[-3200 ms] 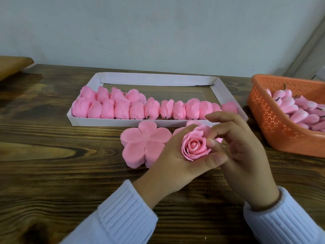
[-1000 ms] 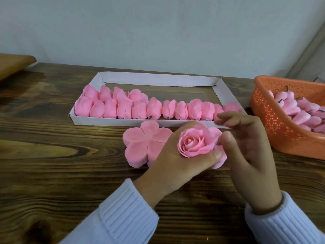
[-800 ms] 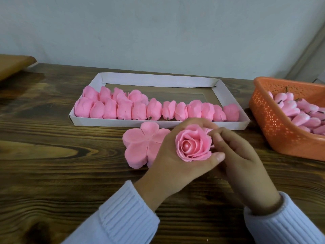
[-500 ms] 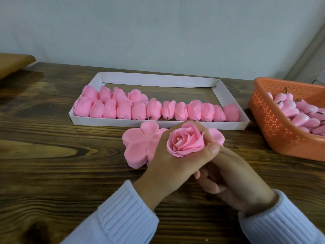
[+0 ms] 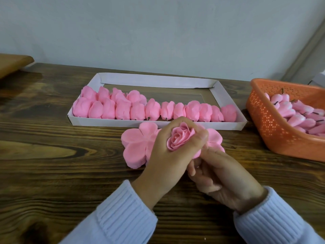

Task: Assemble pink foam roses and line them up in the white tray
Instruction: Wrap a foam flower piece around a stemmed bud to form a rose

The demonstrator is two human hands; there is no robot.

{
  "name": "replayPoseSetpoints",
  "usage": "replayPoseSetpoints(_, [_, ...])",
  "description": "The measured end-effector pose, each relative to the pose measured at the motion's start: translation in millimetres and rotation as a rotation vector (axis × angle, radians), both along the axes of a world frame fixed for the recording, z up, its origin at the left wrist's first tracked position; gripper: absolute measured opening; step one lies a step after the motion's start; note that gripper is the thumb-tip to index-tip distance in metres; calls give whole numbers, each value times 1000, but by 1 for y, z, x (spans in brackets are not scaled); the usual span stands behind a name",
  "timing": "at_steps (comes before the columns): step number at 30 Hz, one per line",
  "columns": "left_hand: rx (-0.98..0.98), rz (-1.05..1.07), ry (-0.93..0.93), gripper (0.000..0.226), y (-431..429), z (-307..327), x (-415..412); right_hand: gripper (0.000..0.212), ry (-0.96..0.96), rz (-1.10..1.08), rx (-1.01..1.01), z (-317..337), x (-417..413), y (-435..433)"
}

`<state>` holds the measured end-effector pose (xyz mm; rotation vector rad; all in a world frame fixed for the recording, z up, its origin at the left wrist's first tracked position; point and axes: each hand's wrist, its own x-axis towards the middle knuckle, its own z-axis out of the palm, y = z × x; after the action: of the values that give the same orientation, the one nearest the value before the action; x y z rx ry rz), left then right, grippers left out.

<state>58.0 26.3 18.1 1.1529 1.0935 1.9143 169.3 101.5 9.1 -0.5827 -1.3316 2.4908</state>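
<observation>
My left hand (image 5: pixel 168 155) grips a pink foam rose (image 5: pixel 179 138) with its fingers curled round the bloom, which faces up. My right hand (image 5: pixel 221 175) sits below and to the right of it, palm up, fingers curled under the rose's base; what they touch there is hidden. A stack of flat five-petal pink foam cutouts (image 5: pixel 135 147) lies on the table left of the hands, and another cutout (image 5: pixel 213 138) shows behind them. The white tray (image 5: pixel 158 123) holds several finished roses (image 5: pixel 151 110) in a row along its near side.
An orange perforated basket (image 5: pixel 274 131) of pink foam buds (image 5: pixel 299 113) stands at the right. A brown wooden object (image 5: pixel 12 62) lies at the far left edge. The dark wooden table (image 5: pixel 52 173) meets a pale wall at the back.
My left hand has closed tighter round the rose and tilted it. My right hand dropped from the rose's right side to beneath it, palm turned up.
</observation>
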Motion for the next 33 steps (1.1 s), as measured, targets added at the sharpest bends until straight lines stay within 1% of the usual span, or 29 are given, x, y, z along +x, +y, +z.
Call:
replayPoseSetpoints(1, [12,-24,8,11,0,1,0,48,10,50,-7,0,0,1])
replayPoseSetpoints(2, [32,-53,23,12,-1,2,0,47,41,108,-38,1,1,1])
replayPoseSetpoints(4, [61,-106,75,10,-1,4,1,38,125,197,-110,3,2,2])
replayPoseSetpoints(6, [59,-134,117,6,-1,4,2,35,172,198,-148,3,3,2])
replayPoseSetpoints(7, [52,-135,136,13,-1,3,1,31,180,165,-149,1,2,1])
replayPoseSetpoints(8, [34,-135,150,25,0,2,1,24,196,130,-144,-1,3,0])
replayPoseSetpoints(9, [0,-131,160,36,0,2,1,22,214,105,-132,-1,2,-1])
replayPoseSetpoints(10, [-38,-121,170,42,1,1,1,24,235,97,-113,0,1,-2])
replayPoseSetpoints(11, [-67,-107,177,43,1,1,1,30,261,95,-91,1,0,-3])
replayPoseSetpoints(13, [-78,-87,172,34,1,1,2,54,283,89,-65,0,-1,-3])
replayPoseSetpoints(14, [-68,-88,160,27,1,2,2,61,277,83,-47,-1,0,-2])
replayPoseSetpoints(16, [-41,-88,143,17,1,2,2,59,274,87,-1,-1,1,-2])
replayPoseSetpoints(19, [-27,-98,104,11,0,1,0,59,251,90,-12,1,2,-1])
replayPoseSetpoints(22, [-58,-115,60,16,0,0,1,55,199,136,-36,3,2,0])
replayPoseSetpoints(24, [-49,-125,45,14,0,0,1,51,180,153,-51,4,0,-1])
replayPoseSetpoints(28, [-15,-137,72,15,-1,3,2,52,145,55,-38,1,-1,-3])
replayPoseSetpoints(31, [2,-122,85,13,0,2,2,52,161,28,-45,-1,0,-3])
replayPoseSetpoints(33, [-8,-101,79,16,-1,1,2,49,194,45,-38,0,1,-3])
